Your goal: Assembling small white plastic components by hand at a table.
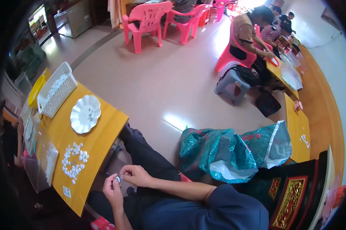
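Observation:
Over my lap, beside the edge of the yellow table (100, 134), my hands meet fingertip to fingertip. My left hand (114, 193) is closed, pinching a small white piece (118, 179) between thumb and fingers. Just to its right, my right hand (137, 176) is also closed, its thumb and finger pressed together at the piece. Whatever tiny part that hand pinches is too small to name. On the table to the left lie several similar small white pieces (81, 167), spread in a loose ring. Behind them stands a white scalloped plate (76, 119) with small dark bits in it.
A white plastic basket (50, 106) of white pieces and a yellow basin (36, 92) stand at the table's far left. Shiny teal bags (196, 153) sit on the floor right of my legs. Pink chairs (150, 17), a grey stool (234, 85) and seated people (244, 30) are farther off.

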The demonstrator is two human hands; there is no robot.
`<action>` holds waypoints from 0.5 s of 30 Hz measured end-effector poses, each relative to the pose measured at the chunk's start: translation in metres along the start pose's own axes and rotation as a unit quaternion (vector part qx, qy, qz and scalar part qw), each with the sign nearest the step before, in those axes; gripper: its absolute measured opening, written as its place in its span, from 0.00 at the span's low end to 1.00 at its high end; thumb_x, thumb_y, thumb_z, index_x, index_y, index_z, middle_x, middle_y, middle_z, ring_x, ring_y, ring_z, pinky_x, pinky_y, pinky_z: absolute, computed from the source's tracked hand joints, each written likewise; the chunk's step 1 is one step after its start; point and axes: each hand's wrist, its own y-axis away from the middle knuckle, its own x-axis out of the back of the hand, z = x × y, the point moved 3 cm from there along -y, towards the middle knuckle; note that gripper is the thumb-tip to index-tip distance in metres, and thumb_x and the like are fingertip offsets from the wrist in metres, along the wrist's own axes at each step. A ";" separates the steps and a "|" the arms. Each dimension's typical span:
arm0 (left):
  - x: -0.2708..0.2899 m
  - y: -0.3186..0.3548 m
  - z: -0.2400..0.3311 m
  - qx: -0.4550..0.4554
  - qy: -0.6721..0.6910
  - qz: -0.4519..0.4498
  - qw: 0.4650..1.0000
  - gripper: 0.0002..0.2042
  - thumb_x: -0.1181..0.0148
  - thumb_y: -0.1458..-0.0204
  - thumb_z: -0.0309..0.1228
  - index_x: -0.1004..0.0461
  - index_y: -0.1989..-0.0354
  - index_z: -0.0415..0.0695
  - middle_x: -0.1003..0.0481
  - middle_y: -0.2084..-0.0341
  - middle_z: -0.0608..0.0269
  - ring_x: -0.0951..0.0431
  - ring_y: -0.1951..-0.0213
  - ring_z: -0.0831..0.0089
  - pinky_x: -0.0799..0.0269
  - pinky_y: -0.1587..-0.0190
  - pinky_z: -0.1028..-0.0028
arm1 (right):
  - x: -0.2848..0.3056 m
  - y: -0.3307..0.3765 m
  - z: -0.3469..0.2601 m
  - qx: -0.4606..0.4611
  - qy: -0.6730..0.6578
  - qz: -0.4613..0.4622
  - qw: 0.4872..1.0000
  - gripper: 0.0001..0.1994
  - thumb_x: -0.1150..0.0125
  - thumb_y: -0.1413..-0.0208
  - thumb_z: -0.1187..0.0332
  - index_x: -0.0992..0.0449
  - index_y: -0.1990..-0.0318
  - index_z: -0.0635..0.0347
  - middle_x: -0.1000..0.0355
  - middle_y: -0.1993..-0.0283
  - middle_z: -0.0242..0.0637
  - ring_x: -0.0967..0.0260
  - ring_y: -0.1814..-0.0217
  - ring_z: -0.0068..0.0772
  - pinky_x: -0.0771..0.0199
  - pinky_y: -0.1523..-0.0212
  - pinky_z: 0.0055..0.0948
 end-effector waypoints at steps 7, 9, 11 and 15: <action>-0.008 -0.002 -0.002 0.033 0.064 -0.012 0.997 0.06 0.46 0.40 0.23 0.24 0.59 0.37 0.28 0.74 0.71 0.32 0.76 0.86 0.36 0.73 0.84 | 0.003 0.004 -0.016 -0.033 0.018 -0.012 0.999 0.04 0.37 0.46 0.73 0.23 0.64 0.62 0.29 0.75 0.26 0.35 0.73 0.13 0.33 0.72 0.19; -0.008 -0.003 0.000 0.036 0.073 -0.016 0.997 0.06 0.46 0.40 0.23 0.24 0.59 0.37 0.29 0.74 0.71 0.32 0.76 0.86 0.36 0.73 0.84 | 0.003 0.003 -0.016 -0.039 0.022 -0.017 0.999 0.04 0.36 0.46 0.72 0.23 0.64 0.61 0.28 0.75 0.27 0.35 0.73 0.12 0.33 0.72 0.19; -0.007 -0.005 0.002 0.041 0.079 -0.015 0.996 0.06 0.46 0.40 0.23 0.25 0.59 0.37 0.29 0.75 0.71 0.32 0.75 0.86 0.36 0.73 0.84 | 0.002 -0.002 -0.011 -0.016 0.024 -0.014 0.999 0.05 0.36 0.45 0.72 0.23 0.64 0.62 0.28 0.75 0.27 0.34 0.73 0.13 0.33 0.71 0.19; -0.009 -0.008 0.006 0.048 0.085 -0.020 0.995 0.06 0.46 0.41 0.24 0.23 0.59 0.37 0.28 0.75 0.71 0.31 0.75 0.86 0.36 0.72 0.84 | 0.000 -0.005 0.005 -0.038 -0.048 -0.037 0.997 0.05 0.37 0.43 0.72 0.23 0.63 0.65 0.26 0.71 0.27 0.31 0.69 0.14 0.30 0.68 0.18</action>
